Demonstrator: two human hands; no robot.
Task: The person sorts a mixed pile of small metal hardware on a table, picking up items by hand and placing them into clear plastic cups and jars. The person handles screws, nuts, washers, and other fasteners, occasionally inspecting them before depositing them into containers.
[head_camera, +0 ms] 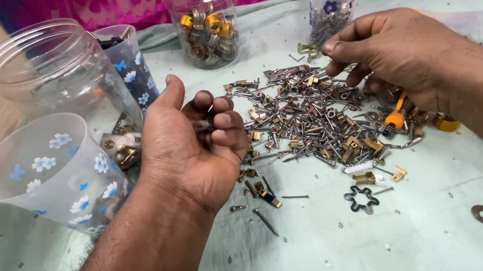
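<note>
Hovering palm-up over the cloth's middle, left hand (194,143) curls its fingers closed around small screws, while right hand (398,54) pinches above the hardware pile (311,120).

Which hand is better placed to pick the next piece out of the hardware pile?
Probably the right hand: its pinched fingertips hover at the far edge of the pile of screws and nails. The left hand is cupped, fingers curled, beside the pile.
</note>
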